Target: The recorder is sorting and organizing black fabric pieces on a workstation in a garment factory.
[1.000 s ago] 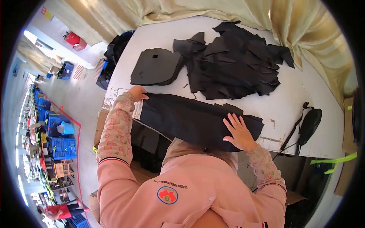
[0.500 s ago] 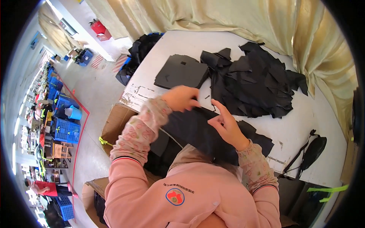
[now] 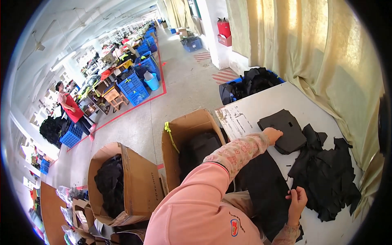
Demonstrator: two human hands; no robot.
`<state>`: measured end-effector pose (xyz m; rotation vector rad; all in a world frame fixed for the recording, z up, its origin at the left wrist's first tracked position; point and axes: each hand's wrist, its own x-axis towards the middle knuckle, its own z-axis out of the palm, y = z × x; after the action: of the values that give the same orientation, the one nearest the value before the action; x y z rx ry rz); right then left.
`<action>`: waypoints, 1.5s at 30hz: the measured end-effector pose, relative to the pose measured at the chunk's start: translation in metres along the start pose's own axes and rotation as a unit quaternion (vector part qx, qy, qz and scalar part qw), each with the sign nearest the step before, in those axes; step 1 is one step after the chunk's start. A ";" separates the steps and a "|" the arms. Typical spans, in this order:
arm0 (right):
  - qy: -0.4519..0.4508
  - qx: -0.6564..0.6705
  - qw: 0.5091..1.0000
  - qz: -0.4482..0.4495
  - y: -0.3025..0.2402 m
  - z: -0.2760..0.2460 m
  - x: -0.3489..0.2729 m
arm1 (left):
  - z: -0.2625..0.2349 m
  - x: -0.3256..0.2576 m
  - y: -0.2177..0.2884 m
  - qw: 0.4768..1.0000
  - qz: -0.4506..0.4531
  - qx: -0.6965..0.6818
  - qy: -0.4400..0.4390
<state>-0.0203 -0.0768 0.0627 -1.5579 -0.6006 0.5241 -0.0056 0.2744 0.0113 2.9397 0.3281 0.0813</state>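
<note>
My left hand (image 3: 272,135) reaches across the white table, its fingers curled at the near left edge of a stack of flat black pieces (image 3: 282,124). Whether it grips a piece there is hidden. My right hand (image 3: 297,203) is closed, thumb and fingertips together beside the right edge of a long black fabric sheet (image 3: 263,185). What lies between those fingers is too small to make out. That sheet spreads over the near part of the table in front of my body. Right of it lies a loose heap of black cut pieces (image 3: 326,175).
Two cardboard boxes (image 3: 141,183) with black material stand left of the white table (image 3: 237,118). A blue crate with black fabric (image 3: 253,81) is beyond its far edge. Curtains (image 3: 302,49) hang on the right. A person in a red apron (image 3: 72,107) stands far left.
The view has swung left, showing more floor and boxes. My left hand has gone from the fabric sheet to the stack of black pieces. My right hand stays by the sheet, its fingers more curled.
</note>
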 end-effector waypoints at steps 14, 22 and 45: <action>0.029 0.037 0.999 0.028 0.010 0.004 -0.002 | 0.003 0.011 0.006 0.998 -0.017 -0.039 0.041; 0.127 0.032 0.991 -0.040 -0.003 0.004 0.019 | -0.108 -0.078 0.057 0.915 0.015 -0.390 0.103; 0.023 -0.050 0.963 -0.264 0.056 -0.055 0.001 | -0.099 -0.124 0.138 0.827 0.344 -0.435 -0.090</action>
<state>0.0197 -0.1201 0.0105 -1.4220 -0.9793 0.0529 -0.1046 0.1313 0.1302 1.9750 -0.6499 0.0325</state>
